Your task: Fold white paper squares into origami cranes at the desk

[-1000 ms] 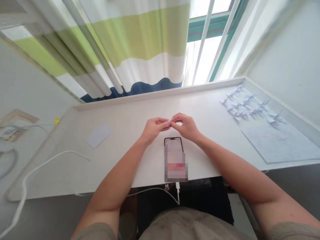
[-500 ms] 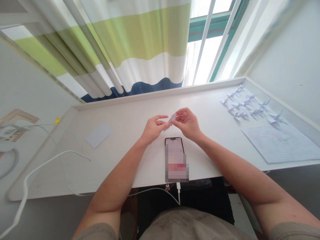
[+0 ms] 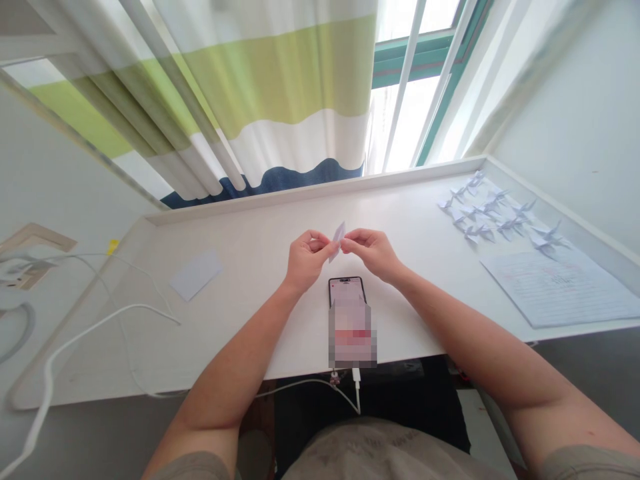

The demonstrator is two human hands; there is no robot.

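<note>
Pale paper fold (image 3: 338, 241): small and narrow, held up off the surface (image 3: 240, 233) between the two hands, just above the phone; its creases are too small to read.
Long axis: tilted, running from a lower tip near the left hand up and rightward, toward the window (image 3: 410, 113).
Pointing: the upper tip aims away from the person, leaning right; the lower tip aims down at the phone.
Left hand (image 3: 307, 259): the nearer hand, its fingers (image 3: 320, 241) together and clamped on the fold's lower part.
Right hand (image 3: 373, 253): fingers (image 3: 357, 238) close together, tips against the fold's right side; whether they grip it, I cannot tell.
Black smartphone (image 3: 347, 291): flat on the surface below the hands, partly pixelated, a white charging cable (image 3: 357, 388) leaving its near end.
Surface, right: origami cranes (image 3: 500, 210) in a loose cluster beside a lined paper sheet (image 3: 555, 290), well apart from the hands.
Surface, left: a blank pale card (image 3: 196, 275).
</note>
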